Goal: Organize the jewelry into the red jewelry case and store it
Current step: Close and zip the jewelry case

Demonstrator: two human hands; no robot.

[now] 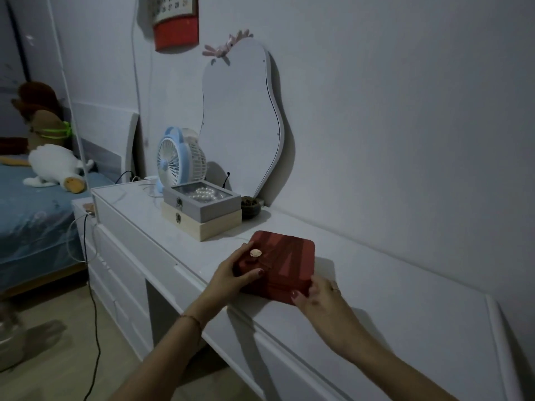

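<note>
The red jewelry case (286,256) lies closed on the white dresser top (376,285), near its front edge. A round pale clasp (256,252) sits on the case's left side. My left hand (231,273) grips the case's left end, thumb on the lid and fingers round the side. My right hand (318,296) holds the near right corner, its fingers curled against the front edge. No loose jewelry shows outside the boxes.
Behind the case stands a grey box with a glass lid holding pearls (202,202), stacked on a wooden box (202,224). A blue desk fan (179,160), a small dark bowl (250,206) and a wavy mirror (240,120) line the wall. A bed (34,212) lies left.
</note>
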